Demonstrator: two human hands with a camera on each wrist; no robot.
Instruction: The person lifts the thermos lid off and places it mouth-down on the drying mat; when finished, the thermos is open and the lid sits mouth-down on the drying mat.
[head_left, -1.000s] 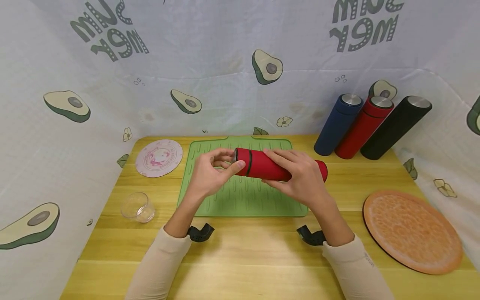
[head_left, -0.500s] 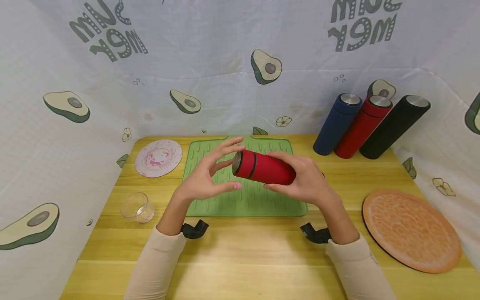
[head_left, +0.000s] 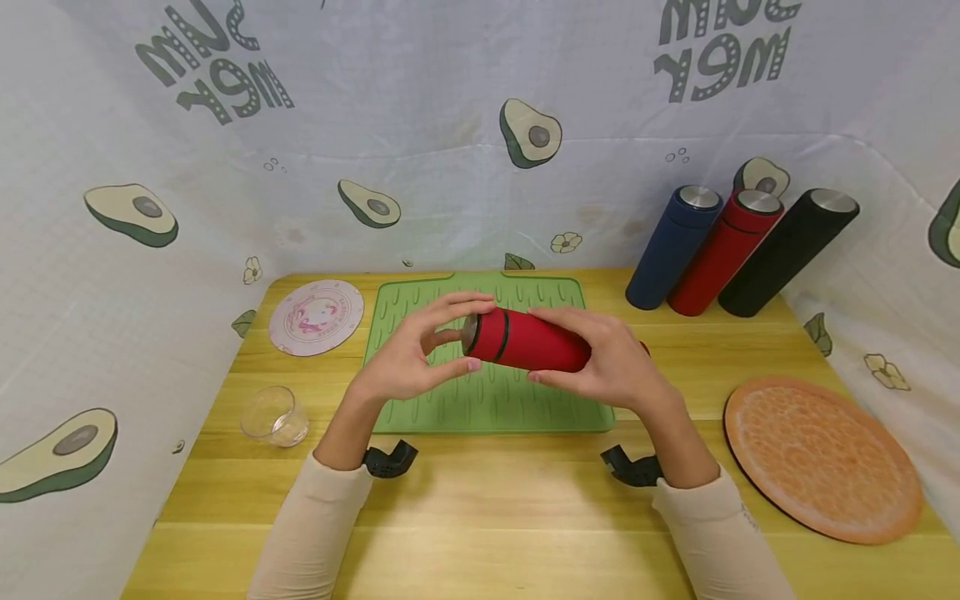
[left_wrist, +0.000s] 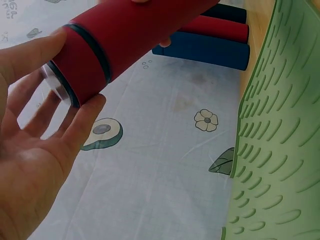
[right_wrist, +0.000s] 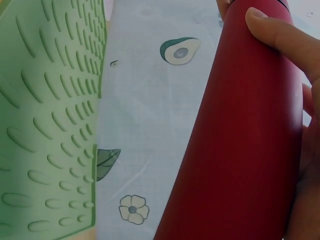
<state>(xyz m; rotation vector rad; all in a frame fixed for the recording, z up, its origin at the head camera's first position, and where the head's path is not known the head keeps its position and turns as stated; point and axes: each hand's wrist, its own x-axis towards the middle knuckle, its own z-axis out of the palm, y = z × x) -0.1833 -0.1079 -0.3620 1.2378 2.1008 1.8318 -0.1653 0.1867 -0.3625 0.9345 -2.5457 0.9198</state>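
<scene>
The right hand [right_wrist: 306, 56] is gripping a red bottle [right_wrist: 240, 125] at three o'clock; a green mat [right_wrist: 50, 115] is occupying nine.

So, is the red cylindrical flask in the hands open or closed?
Closed: the flask has its silver-ended red cap on, seated against the dark ring. Tightness I cannot tell.
</scene>
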